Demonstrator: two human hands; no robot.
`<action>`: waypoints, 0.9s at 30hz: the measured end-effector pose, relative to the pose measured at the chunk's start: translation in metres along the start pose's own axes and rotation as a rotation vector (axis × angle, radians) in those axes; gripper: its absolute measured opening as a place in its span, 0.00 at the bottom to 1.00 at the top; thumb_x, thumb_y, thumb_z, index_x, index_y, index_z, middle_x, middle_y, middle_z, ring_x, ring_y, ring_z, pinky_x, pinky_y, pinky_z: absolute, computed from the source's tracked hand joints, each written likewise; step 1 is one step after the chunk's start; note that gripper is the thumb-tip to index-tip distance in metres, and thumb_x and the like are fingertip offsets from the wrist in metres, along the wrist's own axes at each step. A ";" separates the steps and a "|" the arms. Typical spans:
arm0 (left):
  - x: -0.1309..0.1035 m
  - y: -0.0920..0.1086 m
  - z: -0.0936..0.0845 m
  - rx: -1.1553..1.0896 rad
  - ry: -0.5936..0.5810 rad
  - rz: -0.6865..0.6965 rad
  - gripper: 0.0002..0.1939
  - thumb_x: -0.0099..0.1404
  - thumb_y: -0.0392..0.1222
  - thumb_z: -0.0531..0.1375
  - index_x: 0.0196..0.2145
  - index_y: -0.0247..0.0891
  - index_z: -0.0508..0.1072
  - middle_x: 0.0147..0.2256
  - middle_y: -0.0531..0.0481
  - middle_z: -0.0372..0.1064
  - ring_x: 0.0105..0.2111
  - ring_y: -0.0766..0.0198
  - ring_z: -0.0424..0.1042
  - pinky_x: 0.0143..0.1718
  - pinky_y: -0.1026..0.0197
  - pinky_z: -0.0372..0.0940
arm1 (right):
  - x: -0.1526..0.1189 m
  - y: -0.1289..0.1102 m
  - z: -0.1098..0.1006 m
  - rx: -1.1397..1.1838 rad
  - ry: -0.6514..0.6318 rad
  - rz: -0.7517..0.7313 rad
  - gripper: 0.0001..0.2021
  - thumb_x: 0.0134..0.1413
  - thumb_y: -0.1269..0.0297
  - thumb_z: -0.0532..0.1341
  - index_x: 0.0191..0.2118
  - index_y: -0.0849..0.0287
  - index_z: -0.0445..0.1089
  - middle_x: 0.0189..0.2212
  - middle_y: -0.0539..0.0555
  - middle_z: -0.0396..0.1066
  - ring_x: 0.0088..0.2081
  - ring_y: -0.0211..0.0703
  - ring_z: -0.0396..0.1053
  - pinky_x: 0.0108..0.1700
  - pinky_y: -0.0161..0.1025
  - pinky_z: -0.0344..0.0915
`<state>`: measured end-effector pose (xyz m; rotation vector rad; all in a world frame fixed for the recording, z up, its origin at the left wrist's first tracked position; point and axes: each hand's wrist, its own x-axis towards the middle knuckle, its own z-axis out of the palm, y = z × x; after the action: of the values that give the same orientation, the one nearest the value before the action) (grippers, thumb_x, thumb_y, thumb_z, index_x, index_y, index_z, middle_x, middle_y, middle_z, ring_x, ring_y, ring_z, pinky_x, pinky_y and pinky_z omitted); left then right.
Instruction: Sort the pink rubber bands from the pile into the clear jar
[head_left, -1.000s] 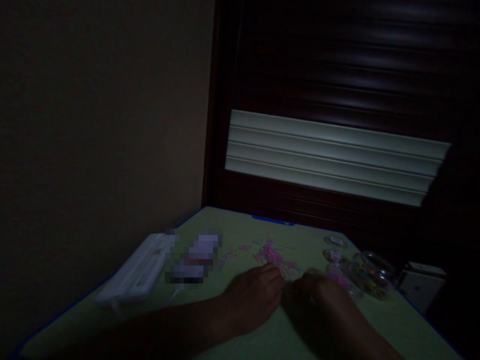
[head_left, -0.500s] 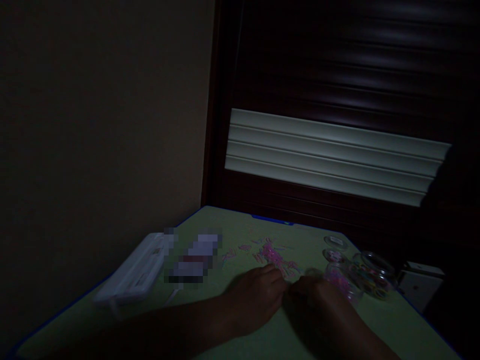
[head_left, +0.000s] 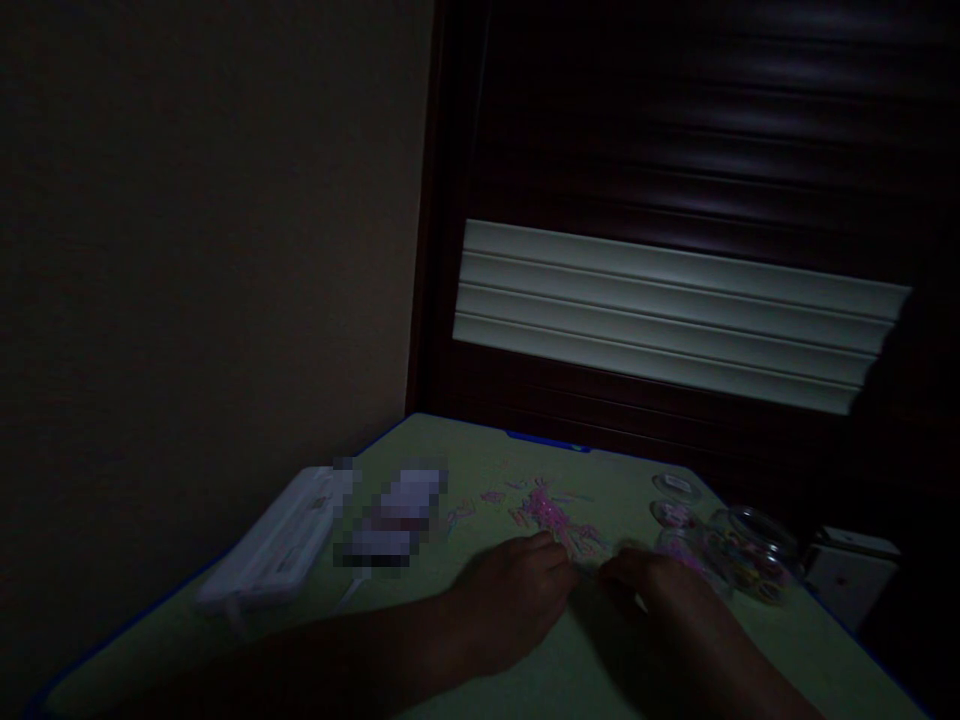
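Observation:
My left hand rests low over the table with its fingers curled together. Close by on its right, my right hand is pinched, its fingertips pointing at the left hand. A faint thin strand seems to cross the small gap between them, but it is too dark to name. Just beyond the fingers lies a loose heap of small pink bits, thin and band-like. A clear container with pink pieces sits beside my right hand, partly covered by it.
On the right stand a clear round jar of colourful rings, a small round container and a clear lid. At left lie a long white case and a blurred-out phone-like object with a cable. The pale green table has blue edges.
My right hand has moved slightly right, away from my left hand, widening the gap between their fingertips. My left hand stays almost still. The view has shifted a little.

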<state>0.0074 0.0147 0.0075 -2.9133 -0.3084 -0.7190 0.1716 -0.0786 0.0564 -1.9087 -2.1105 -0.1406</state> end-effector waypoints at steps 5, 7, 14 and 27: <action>0.001 0.000 -0.004 0.007 -0.029 -0.002 0.05 0.65 0.31 0.52 0.32 0.36 0.65 0.32 0.50 0.65 0.33 0.63 0.63 0.35 0.62 0.60 | 0.001 0.004 -0.003 -0.093 -0.034 0.003 0.12 0.49 0.75 0.54 0.27 0.56 0.74 0.29 0.53 0.75 0.30 0.41 0.71 0.29 0.33 0.56; 0.001 0.000 -0.004 0.008 -0.030 0.007 0.04 0.64 0.31 0.53 0.32 0.36 0.65 0.31 0.51 0.64 0.33 0.63 0.63 0.34 0.62 0.60 | 0.001 0.006 -0.004 -0.127 -0.034 0.014 0.12 0.50 0.77 0.53 0.27 0.57 0.73 0.29 0.54 0.75 0.30 0.42 0.71 0.30 0.33 0.57; -0.001 0.000 -0.001 0.006 0.000 0.000 0.06 0.65 0.31 0.51 0.30 0.36 0.64 0.31 0.51 0.63 0.33 0.63 0.63 0.35 0.62 0.60 | -0.001 0.015 -0.010 -0.323 -0.034 0.047 0.14 0.52 0.79 0.51 0.32 0.58 0.72 0.31 0.56 0.74 0.33 0.46 0.71 0.33 0.37 0.59; -0.001 -0.001 0.000 -0.003 -0.028 0.023 0.07 0.65 0.31 0.50 0.32 0.36 0.65 0.32 0.50 0.64 0.33 0.63 0.63 0.36 0.62 0.60 | -0.021 0.054 -0.029 -0.500 0.076 0.386 0.17 0.54 0.79 0.46 0.33 0.61 0.71 0.30 0.62 0.74 0.30 0.53 0.73 0.28 0.44 0.62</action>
<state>0.0061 0.0155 0.0075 -2.9275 -0.2770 -0.6762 0.2311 -0.1002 0.0714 -2.5014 -1.7238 -0.6975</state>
